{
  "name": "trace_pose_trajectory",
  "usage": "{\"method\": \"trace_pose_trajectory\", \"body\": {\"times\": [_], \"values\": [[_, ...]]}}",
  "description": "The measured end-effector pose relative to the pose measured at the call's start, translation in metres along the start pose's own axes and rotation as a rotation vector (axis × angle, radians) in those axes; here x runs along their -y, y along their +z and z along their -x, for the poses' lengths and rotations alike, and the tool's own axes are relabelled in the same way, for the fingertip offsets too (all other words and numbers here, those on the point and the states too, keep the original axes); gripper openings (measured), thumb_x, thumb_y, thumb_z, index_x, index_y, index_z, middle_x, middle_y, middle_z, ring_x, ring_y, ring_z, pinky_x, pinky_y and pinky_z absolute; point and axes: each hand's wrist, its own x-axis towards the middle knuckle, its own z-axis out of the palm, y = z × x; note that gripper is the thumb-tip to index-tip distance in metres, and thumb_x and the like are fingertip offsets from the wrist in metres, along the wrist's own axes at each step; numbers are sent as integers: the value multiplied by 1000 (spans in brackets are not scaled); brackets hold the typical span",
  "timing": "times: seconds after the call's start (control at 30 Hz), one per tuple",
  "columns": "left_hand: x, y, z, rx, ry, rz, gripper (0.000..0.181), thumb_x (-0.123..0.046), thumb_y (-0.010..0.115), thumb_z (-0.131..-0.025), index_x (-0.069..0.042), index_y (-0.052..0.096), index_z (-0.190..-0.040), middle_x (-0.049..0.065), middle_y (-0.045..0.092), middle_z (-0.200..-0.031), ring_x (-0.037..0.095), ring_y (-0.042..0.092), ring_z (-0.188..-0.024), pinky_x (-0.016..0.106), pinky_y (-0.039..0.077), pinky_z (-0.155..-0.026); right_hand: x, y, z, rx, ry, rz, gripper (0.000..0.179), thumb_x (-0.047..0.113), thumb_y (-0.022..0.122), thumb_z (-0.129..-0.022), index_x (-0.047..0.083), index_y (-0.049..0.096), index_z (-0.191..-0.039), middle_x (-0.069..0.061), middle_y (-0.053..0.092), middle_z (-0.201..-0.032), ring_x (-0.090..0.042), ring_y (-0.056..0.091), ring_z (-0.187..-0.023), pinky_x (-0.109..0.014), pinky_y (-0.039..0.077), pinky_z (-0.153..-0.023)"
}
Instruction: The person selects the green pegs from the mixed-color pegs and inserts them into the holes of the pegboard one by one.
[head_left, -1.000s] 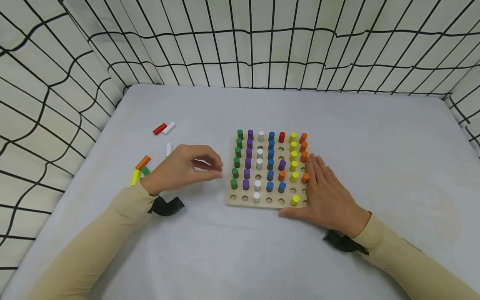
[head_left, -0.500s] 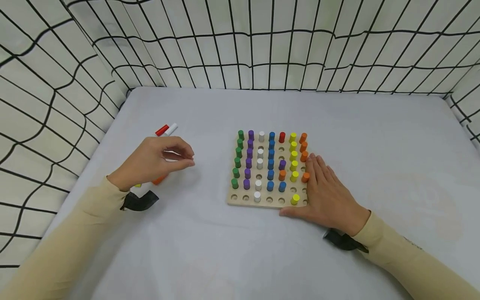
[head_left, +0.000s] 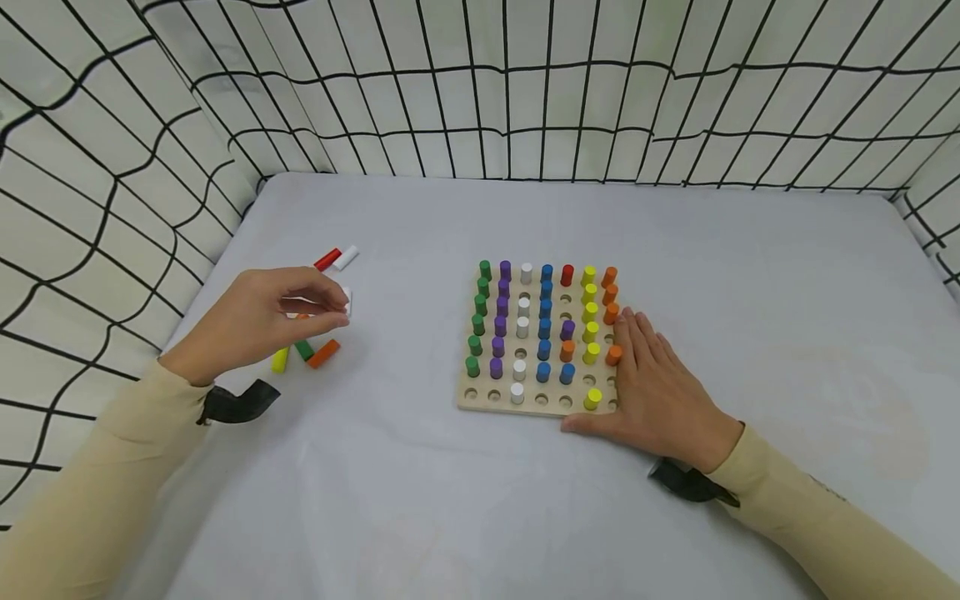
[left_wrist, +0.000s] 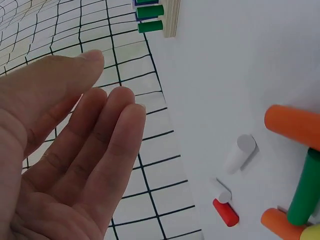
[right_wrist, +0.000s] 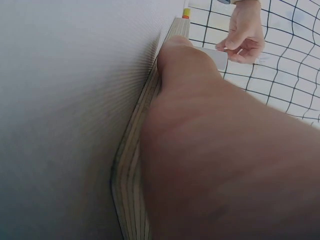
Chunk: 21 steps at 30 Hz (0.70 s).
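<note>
My left hand hovers above a small group of loose pegs on the left. In the left wrist view its thumb and loosely bent fingers are apart with nothing between them. Near its fingertips lies a white peg. Below it are an orange peg, a green peg and a yellow peg; another orange peg is mostly hidden in the head view. My right hand rests along the right edge of the wooden pegboard, fingers straight, thumb at the front corner.
Beyond my left hand a red peg lies beside another white peg. Coloured pegs stand upright in columns on the board, among several bare holes. White cloth covers the table, and a black wire grid borders its back and sides.
My left hand has moved left from beside the pegboard to over the loose pegs, uncovering some as it shifted. The right hand has stayed at the board's edge.
</note>
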Motion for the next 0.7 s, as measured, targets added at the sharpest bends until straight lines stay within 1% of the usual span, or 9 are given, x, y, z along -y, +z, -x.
{"method": "trace_pose_trajectory", "body": {"times": [0.03, 0.1, 0.17, 0.23, 0.33, 0.43, 0.6, 0.7], "values": [[2, -2, 1, 4, 6, -11, 20, -9, 84, -86, -23, 73, -97, -8, 74, -96, -6, 70, -90, 5, 56, -82, 0, 0, 0, 0, 0, 1, 147, 96, 55, -73, -9, 1, -162, -29, 1, -172, -50, 7, -161, -65, 18, -130], [6, -5, 3, 14, 1, -24, 19, -10, 83, -87, -23, 73, -97, -9, 74, -97, -6, 70, -90, 5, 56, -83, 0, 0, 0, 0, 0, 3, 147, 95, 56, -73, -9, 1, -162, -29, 1, -172, -50, 7, -161, -65, 18, -130], [10, -7, 5, 22, -10, -40, 19, -8, 83, -88, -21, 74, -99, -9, 75, -98, -7, 70, -91, 3, 54, -83, 0, 0, 0, 1, 1, 4, 146, 95, 56, -74, -9, 1, -162, -29, 1, -172, -50, 7, -161, -65, 18, -130], [15, -9, 7, 32, -34, -53, 19, -7, 82, -88, -19, 75, -100, -7, 76, -99, -8, 69, -91, 1, 53, -84, -1, 0, 0, 2, 3, 4, 147, 95, 56, -73, -9, 1, -162, -29, 1, -172, -50, 7, -161, -65, 18, -130], [23, -11, 10, 53, -47, -92, 19, -9, 82, -88, -16, 75, -104, -3, 77, -102, -11, 67, -92, -1, 51, -84, -1, 0, 0, 1, 4, 4, 147, 95, 56, -73, -8, 1, -162, -29, 1, -172, -49, 7, -161, -65, 18, -130], [32, -11, 13, 75, -56, -119, 20, -12, 82, -89, -16, 75, -107, -2, 77, -105, -13, 65, -94, -2, 49, -85, 0, 1, 0, -1, 3, 2, 147, 94, 57, -73, -9, 1, -162, -29, 1, -172, -50, 7, -161, -66, 18, -130], [41, -10, 17, 79, -98, -101, 23, -10, 82, -88, -17, 76, -109, -2, 77, -107, -12, 66, -95, -3, 48, -86, -1, 1, -1, -2, -1, 3, 146, 94, 58, -74, -9, 1, -161, -30, 1, -172, -50, 8, -161, -66, 19, -130], [47, -11, 20, 98, -87, -92, 25, -10, 82, -89, -18, 76, -112, -2, 77, -110, -10, 67, -97, -3, 48, -88, 0, 0, 0, -3, -3, 4, 147, 94, 57, -74, -9, 1, -161, -30, 2, -172, -50, 8, -161, -66, 19, -129]]}}
